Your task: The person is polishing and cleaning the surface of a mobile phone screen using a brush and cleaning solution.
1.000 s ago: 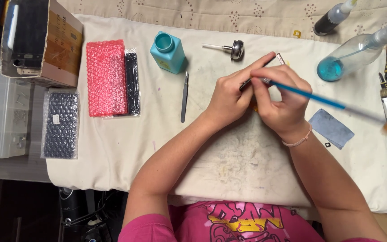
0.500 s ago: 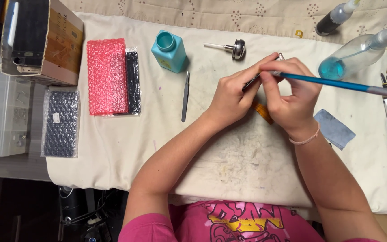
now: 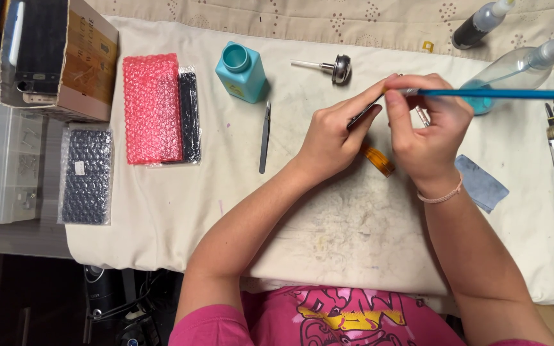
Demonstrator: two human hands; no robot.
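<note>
Head view: both forearms reach forward over the cloth-covered worktop (image 3: 161,211), wrists nearly meeting. The left hand (image 3: 331,138) curls its grip around a thin dark part (image 3: 361,115) held tilted just above the cloth. The right hand (image 3: 428,131) pinches a blue-handled brush (image 3: 495,93), handle lying level and pointing right, its tip at the part. Tweezers (image 3: 265,136) lie just left.

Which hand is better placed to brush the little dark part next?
Probably the right hand: it already pinches the blue-handled brush, with the near end by the small dark part. The left hand is busy holding that part up off the white cloth.
</note>
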